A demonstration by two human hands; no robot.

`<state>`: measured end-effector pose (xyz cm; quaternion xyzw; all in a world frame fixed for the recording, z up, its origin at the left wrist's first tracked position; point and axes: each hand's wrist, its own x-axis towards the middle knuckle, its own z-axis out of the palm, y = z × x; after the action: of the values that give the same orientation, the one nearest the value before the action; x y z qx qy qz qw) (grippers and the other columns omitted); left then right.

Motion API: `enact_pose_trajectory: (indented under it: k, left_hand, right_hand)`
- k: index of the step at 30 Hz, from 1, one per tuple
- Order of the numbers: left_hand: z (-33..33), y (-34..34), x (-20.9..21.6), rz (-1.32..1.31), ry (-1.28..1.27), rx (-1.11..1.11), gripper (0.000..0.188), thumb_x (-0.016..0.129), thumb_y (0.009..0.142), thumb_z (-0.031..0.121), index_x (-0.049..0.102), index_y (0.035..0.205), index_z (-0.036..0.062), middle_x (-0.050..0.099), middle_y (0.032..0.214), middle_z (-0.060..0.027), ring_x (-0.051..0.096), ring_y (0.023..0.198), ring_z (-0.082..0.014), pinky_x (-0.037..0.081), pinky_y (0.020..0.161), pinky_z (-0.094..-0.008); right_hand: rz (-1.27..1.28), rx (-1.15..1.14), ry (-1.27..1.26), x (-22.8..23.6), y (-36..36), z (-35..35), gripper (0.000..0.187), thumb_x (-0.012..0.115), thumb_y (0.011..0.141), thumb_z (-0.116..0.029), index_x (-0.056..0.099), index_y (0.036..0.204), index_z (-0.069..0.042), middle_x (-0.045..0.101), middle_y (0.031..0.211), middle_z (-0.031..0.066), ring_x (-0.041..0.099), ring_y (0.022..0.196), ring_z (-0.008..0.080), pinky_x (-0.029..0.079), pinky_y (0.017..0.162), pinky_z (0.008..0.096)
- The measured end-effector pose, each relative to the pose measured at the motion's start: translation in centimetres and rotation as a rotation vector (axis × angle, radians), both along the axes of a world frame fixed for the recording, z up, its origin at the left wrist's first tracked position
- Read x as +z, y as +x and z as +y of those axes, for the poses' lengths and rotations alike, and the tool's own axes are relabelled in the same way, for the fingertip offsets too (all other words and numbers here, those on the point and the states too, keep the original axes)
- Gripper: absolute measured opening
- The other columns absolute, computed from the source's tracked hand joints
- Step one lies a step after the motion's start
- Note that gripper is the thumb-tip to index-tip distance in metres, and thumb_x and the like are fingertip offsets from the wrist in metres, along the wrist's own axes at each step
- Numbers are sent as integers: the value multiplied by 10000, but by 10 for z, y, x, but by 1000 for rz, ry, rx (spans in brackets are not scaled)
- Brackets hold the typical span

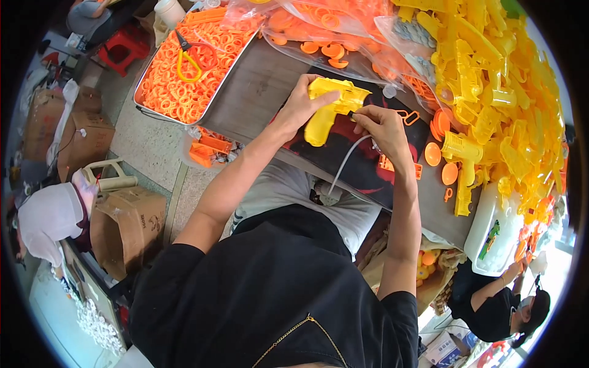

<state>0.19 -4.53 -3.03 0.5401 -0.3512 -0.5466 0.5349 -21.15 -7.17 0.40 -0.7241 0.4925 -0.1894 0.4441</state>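
Note:
A yellow plastic toy gun body (319, 126) is gripped in my left hand (296, 109), the thumb laid across its side and the handle hanging down. Close to its right side, my right hand (384, 130) is closed in a pinch. A tiny dark piece shows at those fingertips, against the toy gun body; I cannot make out what it is. Below my hands lies a dark mat (362, 161). From under the right hand a grey cable or tube (345, 161) curves down toward my lap.
At the left stands a tray of orange rings (165, 92) with yellow-handled scissors (189, 64) on top. Yellow gun parts (491, 92) are heaped at the right, near orange discs (433, 154) and a white bin (485, 245). Another person (497, 313) works at lower right.

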Motion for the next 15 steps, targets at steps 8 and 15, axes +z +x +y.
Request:
enact_pose_trajectory:
  k: [8,15]
  left_hand:
    - [-5,3,0,-512,-333,-153,309,619,897,-26,570,1199,20,676,1076,-91,656,1006,-155,520,897,-308]
    - [-1,-5,9,-593,-398,-137,275,591,890,-41,559,1158,10,676,1036,-161,695,973,-282,523,874,-378]
  right_hand:
    - [24,21,-375,-4,3,5,205,731,907,-188,718,931,14,665,885,94,628,819,203,487,750,332]
    - [48,-7,-278,1,6,6,206,737,894,-186,713,906,19,684,913,107,649,877,235,496,790,358]
